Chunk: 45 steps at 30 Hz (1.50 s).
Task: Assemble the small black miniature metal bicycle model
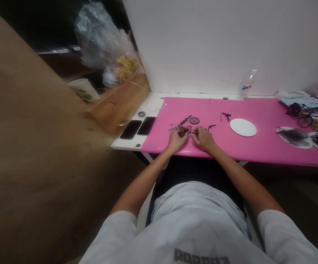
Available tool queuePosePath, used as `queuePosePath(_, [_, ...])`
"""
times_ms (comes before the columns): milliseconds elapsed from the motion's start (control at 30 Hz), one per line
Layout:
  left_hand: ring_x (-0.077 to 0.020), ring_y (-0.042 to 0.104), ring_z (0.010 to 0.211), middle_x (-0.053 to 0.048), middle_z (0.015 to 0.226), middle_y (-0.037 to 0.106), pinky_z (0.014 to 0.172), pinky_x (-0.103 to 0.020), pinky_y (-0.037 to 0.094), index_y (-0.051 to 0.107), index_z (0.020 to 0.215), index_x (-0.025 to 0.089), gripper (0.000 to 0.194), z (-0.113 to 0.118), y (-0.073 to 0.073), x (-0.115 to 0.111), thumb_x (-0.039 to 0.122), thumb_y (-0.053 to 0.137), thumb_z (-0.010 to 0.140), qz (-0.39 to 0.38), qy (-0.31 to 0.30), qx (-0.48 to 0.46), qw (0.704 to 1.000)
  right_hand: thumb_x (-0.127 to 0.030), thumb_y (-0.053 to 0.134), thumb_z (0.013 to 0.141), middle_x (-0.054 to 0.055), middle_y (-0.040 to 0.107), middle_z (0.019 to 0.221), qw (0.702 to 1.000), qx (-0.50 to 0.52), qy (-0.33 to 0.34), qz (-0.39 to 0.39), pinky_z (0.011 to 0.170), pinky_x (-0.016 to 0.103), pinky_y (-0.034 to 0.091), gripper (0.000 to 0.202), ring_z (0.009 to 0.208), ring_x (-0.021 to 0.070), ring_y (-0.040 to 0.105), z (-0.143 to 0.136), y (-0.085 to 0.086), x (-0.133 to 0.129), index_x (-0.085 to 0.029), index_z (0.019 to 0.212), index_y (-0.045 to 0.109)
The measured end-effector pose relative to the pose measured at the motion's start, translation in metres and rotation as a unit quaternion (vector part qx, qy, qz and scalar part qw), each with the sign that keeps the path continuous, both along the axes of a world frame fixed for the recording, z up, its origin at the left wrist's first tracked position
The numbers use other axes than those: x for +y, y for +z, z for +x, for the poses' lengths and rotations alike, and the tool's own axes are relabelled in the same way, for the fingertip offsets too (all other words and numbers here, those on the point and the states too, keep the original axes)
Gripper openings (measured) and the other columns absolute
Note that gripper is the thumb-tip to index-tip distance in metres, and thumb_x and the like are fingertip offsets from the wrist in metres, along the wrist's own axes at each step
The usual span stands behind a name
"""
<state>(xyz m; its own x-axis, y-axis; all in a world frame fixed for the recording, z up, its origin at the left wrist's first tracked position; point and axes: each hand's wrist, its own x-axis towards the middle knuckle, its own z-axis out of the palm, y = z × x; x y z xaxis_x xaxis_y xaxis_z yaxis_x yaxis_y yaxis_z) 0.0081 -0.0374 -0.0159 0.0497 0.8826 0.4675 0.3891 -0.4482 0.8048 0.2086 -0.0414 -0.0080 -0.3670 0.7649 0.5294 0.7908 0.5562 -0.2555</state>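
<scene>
Left hand held dark model, fingers curled round it, near left end of pink mat. Right hand just beside, thumb and finger pinching thin piece close to model; whether those two touched, too small to tell. Loose wheel lay just beyond hands, curved piece beside right hand, black part near white plate. Phones lay left of mat. Toy bike stood far right.
</scene>
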Motion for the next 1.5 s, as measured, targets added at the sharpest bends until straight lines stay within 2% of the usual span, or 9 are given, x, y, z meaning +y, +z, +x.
queuePosePath(200, [-0.0141,0.058,0.063,0.0,0.07,0.066,0.064,-0.027,0.043,0.076,0.093,0.016,0.014,-0.001,-0.0004,0.0013,0.028,0.07,0.094,0.0,0.003,-0.003,1.0,-0.039,0.051,0.115,0.016,0.074,0.109,0.999,-0.009,0.028,-0.022,0.08,0.035,0.051,0.03,0.097,0.0262,0.068,0.0005,-0.0012,0.0037,-0.016,0.11,0.07])
queuePosePath(467, [-0.0155,0.06,0.065,-0.002,0.073,0.07,0.064,-0.027,0.045,0.078,0.098,0.016,0.013,-0.0034,0.0012,-0.0005,0.026,0.072,0.092,-0.004,0.002,0.01,1.0,-0.036,0.053,0.116,0.014,0.078,0.107,0.999,-0.001,0.049,0.009,0.087,0.036,0.053,0.029,0.099,0.026,0.072,0.0039,-0.0025,0.0039,-0.017,0.109,0.074])
queuePosePath(1000, [-0.017,0.062,0.069,-0.004,0.08,0.073,0.069,-0.03,0.047,0.077,0.099,0.017,0.011,-0.0021,0.0043,-0.0041,0.025,0.071,0.094,0.013,-0.005,0.032,0.999,-0.043,0.049,0.117,0.012,0.075,0.091,0.998,-0.054,0.0,0.018,0.073,0.032,0.042,0.039,0.082,0.0233,0.067,0.0035,0.0008,0.0026,-0.017,0.097,0.07])
queuePosePath(1200, [-0.0163,0.062,0.068,-0.003,0.08,0.073,0.068,-0.028,0.047,0.077,0.1,0.016,0.014,-0.0006,0.0009,-0.0012,0.027,0.072,0.093,-0.008,-0.011,0.009,1.0,-0.044,0.047,0.117,0.012,0.074,0.094,0.999,-0.044,-0.03,-0.009,0.068,0.032,0.038,0.038,0.083,0.0242,0.066,-0.0001,0.0024,0.0017,-0.018,0.1,0.068])
queuePosePath(1367, [-0.0151,0.059,0.065,-0.001,0.074,0.069,0.065,-0.028,0.045,0.077,0.096,0.016,0.013,0.0001,-0.0018,0.0022,0.028,0.072,0.093,-0.01,-0.009,-0.006,1.0,-0.043,0.046,0.117,0.013,0.075,0.103,1.0,-0.002,-0.003,-0.004,0.075,0.033,0.044,0.034,0.092,0.026,0.067,-0.0001,0.0024,-0.0003,-0.018,0.11,0.068])
queuePosePath(1500, [-0.0154,0.059,0.065,-0.002,0.073,0.069,0.064,-0.028,0.045,0.077,0.096,0.016,0.013,0.0002,-0.0027,0.0032,0.027,0.072,0.093,-0.01,-0.007,-0.009,1.0,-0.041,0.048,0.117,0.014,0.074,0.105,1.0,-0.001,0.001,-0.022,0.077,0.034,0.046,0.032,0.094,0.0263,0.068,0.0001,0.0008,0.0022,-0.018,0.107,0.068])
